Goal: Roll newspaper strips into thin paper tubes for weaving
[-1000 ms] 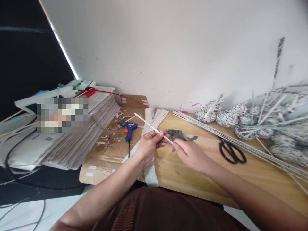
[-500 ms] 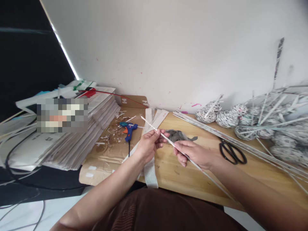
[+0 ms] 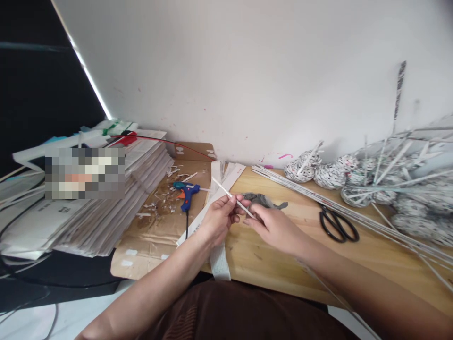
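Note:
A thin white rolled-paper stick (image 3: 222, 187) slants between my hands, its pointed end up and to the left. My left hand (image 3: 220, 216) is closed on it near that end, pinching with thumb and fingers. Close by on the right, my right hand (image 3: 273, 224) is closed around the same stick, its fingertips partly hidden. The stick's far length runs under my right forearm toward the lower right. Behind my hands lies a crumpled grey cloth or bag (image 3: 260, 200) on the wooden table (image 3: 255, 264). Flat paper strips (image 3: 220, 264) lie beneath my left hand.
A blue glue gun (image 3: 190, 194) rests on cardboard (image 3: 141, 241) among paper scraps. Black scissors (image 3: 338, 225) lie at right, before long paper sticks (image 3: 311, 196). Woven paper balls (image 3: 331, 176) stand along the wall. A tall paper stack (image 3: 116, 222) is at left.
My right hand has turned over and moved slightly left along the paper stick, closer to my left hand. My left hand keeps its pinch. The whole view has shifted a little.

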The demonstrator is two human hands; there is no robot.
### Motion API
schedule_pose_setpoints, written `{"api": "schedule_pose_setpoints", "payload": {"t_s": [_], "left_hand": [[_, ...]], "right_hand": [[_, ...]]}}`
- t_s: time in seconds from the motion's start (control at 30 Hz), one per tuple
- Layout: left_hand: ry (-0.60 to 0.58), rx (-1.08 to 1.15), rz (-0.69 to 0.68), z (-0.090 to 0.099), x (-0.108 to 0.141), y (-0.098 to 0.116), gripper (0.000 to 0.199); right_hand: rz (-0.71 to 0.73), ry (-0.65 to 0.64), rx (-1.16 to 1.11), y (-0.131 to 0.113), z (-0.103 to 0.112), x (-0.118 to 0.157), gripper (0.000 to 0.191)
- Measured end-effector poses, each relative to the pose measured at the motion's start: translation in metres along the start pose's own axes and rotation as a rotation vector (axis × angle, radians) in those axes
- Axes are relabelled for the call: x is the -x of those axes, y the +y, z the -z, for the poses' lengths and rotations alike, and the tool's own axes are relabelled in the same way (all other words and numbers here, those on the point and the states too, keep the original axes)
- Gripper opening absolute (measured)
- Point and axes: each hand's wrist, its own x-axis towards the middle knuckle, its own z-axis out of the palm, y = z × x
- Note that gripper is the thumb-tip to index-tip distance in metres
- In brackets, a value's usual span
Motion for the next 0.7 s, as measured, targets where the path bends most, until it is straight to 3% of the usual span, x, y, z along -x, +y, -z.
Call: {"api": "schedule_pose_setpoints", "payload": {"t_s": [0.1, 0.17, 0.23, 0.33, 0.4, 0.47, 0.53, 0.6, 0.63, 0.7], "left_hand": [[0.050, -0.022, -0.038, -0.0009, -0.0007, 0.0016, 0.031], [0.073, -0.035, -0.072, 0.0005, -0.0013, 0.0040, 0.031], [0.064, -0.032, -0.077, 0.0025, -0.0014, 0.0062, 0.031], [0.014, 0.008, -0.053, 0.0041, -0.0003, 0.0072, 0.029], [-0.011, 0.029, -0.045, 0.0034, 0.0010, 0.0059, 0.027], [-0.014, 0.029, -0.042, 0.0015, 0.0024, 0.0035, 0.027], [-0.015, 0.021, -0.029, -0.0006, 0.0036, 0.0013, 0.027], [-0.016, 0.018, -0.023, -0.0023, 0.0045, 0.0004, 0.028], [-0.018, 0.020, -0.028, -0.0028, 0.0048, 0.0005, 0.028], [-0.027, 0.026, -0.036, -0.0034, 0.0055, 0.0016, 0.026]], "right_hand": [[0.084, 0.093, 0.288, -0.0026, -0.0049, 0.0014, 0.026], [0.058, 0.087, 0.246, -0.0029, -0.0058, 0.0023, 0.027], [-0.016, -0.003, -0.024, -0.0015, -0.0046, 0.0022, 0.033], [-0.177, -0.290, -0.607, 0.0021, -0.0010, 0.0009, 0.041], [-0.239, -0.370, -0.776, 0.0031, 0.0005, 0.0001, 0.042], [-0.222, -0.280, -0.654, 0.0017, 0.0006, -0.0006, 0.043], [-0.129, -0.095, -0.441, -0.0011, -0.0008, -0.0016, 0.041], [-0.082, 0.001, -0.383, -0.0028, -0.0031, -0.0028, 0.041], [-0.104, -0.025, -0.461, -0.0027, -0.0043, -0.0034, 0.042], [-0.196, -0.212, -0.729, -0.0006, -0.0064, -0.0044, 0.043]]}}
